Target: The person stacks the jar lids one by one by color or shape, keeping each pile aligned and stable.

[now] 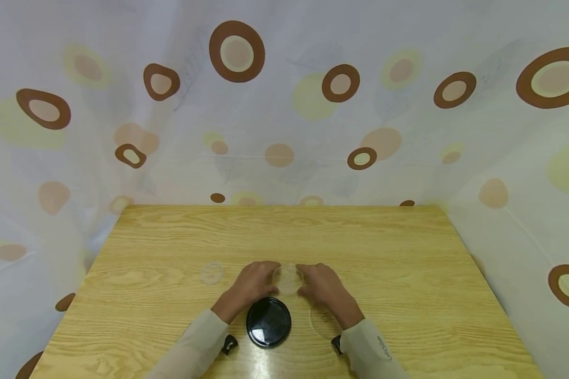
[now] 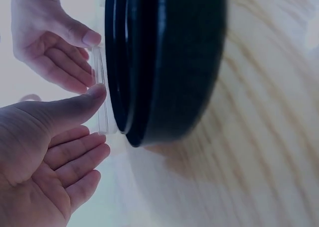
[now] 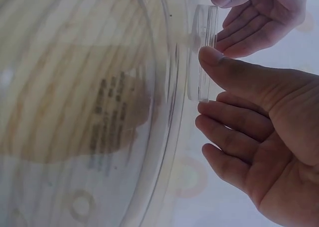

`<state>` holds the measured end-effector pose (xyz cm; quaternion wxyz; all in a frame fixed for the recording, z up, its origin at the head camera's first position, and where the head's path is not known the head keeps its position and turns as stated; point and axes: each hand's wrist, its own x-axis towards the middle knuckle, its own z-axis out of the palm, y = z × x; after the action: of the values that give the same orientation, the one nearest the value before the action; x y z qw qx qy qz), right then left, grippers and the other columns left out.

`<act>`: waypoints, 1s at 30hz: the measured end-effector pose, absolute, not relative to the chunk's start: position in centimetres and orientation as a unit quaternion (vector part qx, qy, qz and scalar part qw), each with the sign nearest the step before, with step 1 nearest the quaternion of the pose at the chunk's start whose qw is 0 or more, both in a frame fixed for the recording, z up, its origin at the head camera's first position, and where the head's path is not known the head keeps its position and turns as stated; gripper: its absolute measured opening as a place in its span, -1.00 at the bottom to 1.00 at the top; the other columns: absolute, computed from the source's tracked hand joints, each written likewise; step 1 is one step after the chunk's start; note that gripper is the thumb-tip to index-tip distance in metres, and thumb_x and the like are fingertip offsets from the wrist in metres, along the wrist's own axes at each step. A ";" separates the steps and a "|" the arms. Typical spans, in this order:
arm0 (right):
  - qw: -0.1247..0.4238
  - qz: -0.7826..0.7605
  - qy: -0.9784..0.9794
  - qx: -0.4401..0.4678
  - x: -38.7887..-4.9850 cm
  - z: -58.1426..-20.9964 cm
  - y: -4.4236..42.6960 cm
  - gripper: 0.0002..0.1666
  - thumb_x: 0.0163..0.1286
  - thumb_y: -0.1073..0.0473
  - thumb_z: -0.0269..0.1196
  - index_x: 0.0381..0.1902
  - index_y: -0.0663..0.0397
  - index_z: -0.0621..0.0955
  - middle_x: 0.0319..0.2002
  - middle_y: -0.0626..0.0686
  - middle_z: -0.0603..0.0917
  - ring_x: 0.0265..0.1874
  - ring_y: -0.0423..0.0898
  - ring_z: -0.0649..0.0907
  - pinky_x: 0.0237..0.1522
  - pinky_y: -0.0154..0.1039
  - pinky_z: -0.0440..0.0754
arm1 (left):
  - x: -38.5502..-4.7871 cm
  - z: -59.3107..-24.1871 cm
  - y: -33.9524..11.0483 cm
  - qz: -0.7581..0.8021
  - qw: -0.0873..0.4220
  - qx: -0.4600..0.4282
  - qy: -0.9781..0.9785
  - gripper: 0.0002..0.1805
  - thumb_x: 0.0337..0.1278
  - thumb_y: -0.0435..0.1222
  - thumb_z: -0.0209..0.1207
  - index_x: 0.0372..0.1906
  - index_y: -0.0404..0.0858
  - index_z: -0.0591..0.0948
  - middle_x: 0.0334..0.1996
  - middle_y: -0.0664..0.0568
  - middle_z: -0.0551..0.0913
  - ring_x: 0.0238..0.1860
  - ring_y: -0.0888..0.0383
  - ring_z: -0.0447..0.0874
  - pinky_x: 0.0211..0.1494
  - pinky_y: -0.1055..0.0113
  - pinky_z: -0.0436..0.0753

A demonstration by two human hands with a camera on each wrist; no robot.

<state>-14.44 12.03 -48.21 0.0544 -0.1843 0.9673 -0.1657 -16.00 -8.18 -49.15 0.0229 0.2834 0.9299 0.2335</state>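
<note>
Even, light pressure from both sides should, I judge, best keep the small clear disc [image 1: 288, 280] level, for it looks slick; it sits just beyond the black round piece [image 1: 268, 322], whether lifted I can't tell; the left hand [image 1: 256, 280] and right hand [image 1: 323, 282] face each other, fingers part-curled, pinching its opposite edges.

Bare left hand [image 1: 256, 280], bare right hand [image 1: 322, 283]: set opposite, apart, palms facing inward. Thumbs on near side, fingers on far side, bent in grip. Bare wrists [image 1: 352, 312] exposed. Left forearm [image 1: 192, 342], right forearm [image 1: 374, 350]: pale beige long sleeves, extended forward, angled inward.
</note>
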 end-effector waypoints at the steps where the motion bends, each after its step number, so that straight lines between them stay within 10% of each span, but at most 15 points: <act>1: 0.053 -0.166 0.967 -0.185 -14.4 -48.1 12.0 -0.38 0.06 0.15 0.43 0.12 0.19 0.58 -0.06 0.17 0.71 -0.13 0.15 0.68 -0.09 -0.01 0.63 | -16.0 -49.0 -8.2 0.233 0.020 0.285 0.930 -0.43 -0.14 -0.23 0.43 0.07 -0.31 0.59 0.02 -0.11 0.67 0.02 -0.04 0.65 0.06 0.11 0.61; 30: 0.042 -0.225 0.957 -0.178 -12.0 -44.9 15.9 -0.32 -0.02 0.20 0.49 0.12 0.19 0.58 -0.03 0.15 0.70 -0.12 0.07 0.70 -0.10 -0.06 0.66 | -14.6 -46.9 -5.5 0.259 0.034 0.314 0.913 -0.42 -0.08 -0.19 0.40 0.12 -0.27 0.57 0.09 -0.07 0.64 0.11 0.02 0.60 0.15 0.15 0.58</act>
<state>-12.04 15.87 -44.87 0.0420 -0.1779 0.9571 -0.2249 -14.64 -5.45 -46.90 0.0336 0.3136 0.9131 0.2585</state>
